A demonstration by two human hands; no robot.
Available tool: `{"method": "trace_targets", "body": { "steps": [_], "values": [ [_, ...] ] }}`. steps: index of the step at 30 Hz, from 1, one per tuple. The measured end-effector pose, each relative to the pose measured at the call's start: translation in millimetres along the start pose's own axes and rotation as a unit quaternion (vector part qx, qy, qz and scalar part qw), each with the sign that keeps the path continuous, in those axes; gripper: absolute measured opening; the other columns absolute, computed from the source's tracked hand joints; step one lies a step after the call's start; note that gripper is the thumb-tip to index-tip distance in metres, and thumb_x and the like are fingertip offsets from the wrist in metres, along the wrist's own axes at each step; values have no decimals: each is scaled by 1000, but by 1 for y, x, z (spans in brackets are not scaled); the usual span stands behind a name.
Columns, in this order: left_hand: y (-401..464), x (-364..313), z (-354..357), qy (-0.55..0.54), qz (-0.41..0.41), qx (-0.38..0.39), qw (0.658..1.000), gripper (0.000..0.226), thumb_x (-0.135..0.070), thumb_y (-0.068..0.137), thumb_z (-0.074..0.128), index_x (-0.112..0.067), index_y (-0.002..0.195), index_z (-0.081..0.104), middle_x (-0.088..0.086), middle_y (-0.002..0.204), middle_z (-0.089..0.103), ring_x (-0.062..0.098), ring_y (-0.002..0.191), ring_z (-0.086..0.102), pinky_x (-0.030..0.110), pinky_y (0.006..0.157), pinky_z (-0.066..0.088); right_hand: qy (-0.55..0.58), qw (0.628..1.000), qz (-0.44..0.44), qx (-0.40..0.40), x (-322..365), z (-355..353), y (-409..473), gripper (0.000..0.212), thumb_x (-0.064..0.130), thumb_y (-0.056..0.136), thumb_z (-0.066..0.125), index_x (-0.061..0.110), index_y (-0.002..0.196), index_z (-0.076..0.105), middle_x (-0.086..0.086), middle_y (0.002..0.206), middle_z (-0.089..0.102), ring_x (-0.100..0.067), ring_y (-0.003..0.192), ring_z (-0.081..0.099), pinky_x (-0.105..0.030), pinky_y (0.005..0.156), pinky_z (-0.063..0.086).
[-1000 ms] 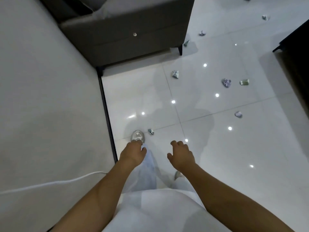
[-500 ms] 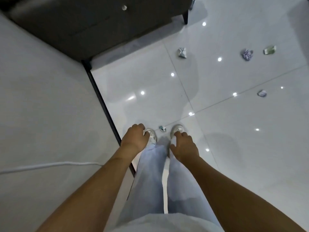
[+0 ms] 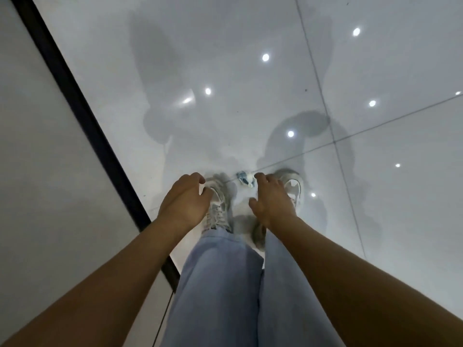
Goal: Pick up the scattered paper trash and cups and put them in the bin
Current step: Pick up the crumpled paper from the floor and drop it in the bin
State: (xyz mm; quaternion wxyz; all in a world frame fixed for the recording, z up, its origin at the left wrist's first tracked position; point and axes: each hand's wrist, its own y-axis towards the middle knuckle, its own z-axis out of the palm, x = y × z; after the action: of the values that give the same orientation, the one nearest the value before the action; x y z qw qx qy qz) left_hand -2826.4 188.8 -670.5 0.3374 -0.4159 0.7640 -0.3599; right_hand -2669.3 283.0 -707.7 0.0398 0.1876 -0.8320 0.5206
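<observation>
Blue-white paper scrap [image 3: 245, 178] beside right hand [image 3: 271, 202] fingertips; no writing legible.

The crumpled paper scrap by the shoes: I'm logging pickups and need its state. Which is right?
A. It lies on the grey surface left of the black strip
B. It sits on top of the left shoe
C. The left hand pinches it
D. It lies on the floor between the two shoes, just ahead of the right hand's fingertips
D: the crumpled paper scrap lies on the tiled floor beside the right hand, not held; the left hand holds nothing.
</observation>
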Motion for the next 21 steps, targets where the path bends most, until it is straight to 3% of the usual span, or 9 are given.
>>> {"method": "trace_targets", "body": {
  "steps": [5, 10, 15, 18, 21],
  "values": [
    [68, 36, 61, -28, 7, -14, 999, 29, -30, 95, 47, -16, 118, 56, 2, 118, 57, 15, 105, 50, 24, 82, 34, 16, 1000, -5, 3, -28, 73, 93, 60, 12, 86, 60, 16, 139, 31, -10, 139, 31, -30, 123, 36, -42, 95, 44],
    [97, 44, 91, -39, 0, 0, 999, 27, -24, 94, 49, -14, 118, 58, 4, 118, 60, 16, 105, 53, 24, 82, 35, 19, 998, -51, -41, -42, 103, 127, 43, 2, 85, 55, 8, 126, 46, -13, 127, 41, -31, 110, 42, -37, 86, 40],
    [79, 12, 73, -64, 1, 14, 998, 26, -23, 93, 52, -15, 117, 58, 4, 117, 61, 14, 100, 53, 22, 83, 36, 59, 992, -97, -48, -34, 65, 104, 42, 11, 84, 62, 9, 125, 51, -12, 120, 46, -31, 105, 48, -35, 85, 43],
    [53, -26, 43, -81, 8, 15, 997, 32, -26, 92, 54, -18, 123, 55, 2, 122, 59, 16, 108, 54, 22, 87, 38, 96, 986, -120, -71, -20, 23, 64, 46, 15, 83, 67, 14, 126, 53, -9, 120, 49, -26, 104, 51, -29, 84, 41],
    [23, -68, 11, -129, 4, 13, 992, 36, -26, 91, 58, -17, 126, 53, 2, 120, 58, 16, 109, 54, 24, 90, 41, 138, 978, -122, -98, -9, -24, 20, 48, 16, 82, 70, 17, 127, 53, -6, 122, 51, -23, 104, 53, -32, 86, 48]
  ]
}}
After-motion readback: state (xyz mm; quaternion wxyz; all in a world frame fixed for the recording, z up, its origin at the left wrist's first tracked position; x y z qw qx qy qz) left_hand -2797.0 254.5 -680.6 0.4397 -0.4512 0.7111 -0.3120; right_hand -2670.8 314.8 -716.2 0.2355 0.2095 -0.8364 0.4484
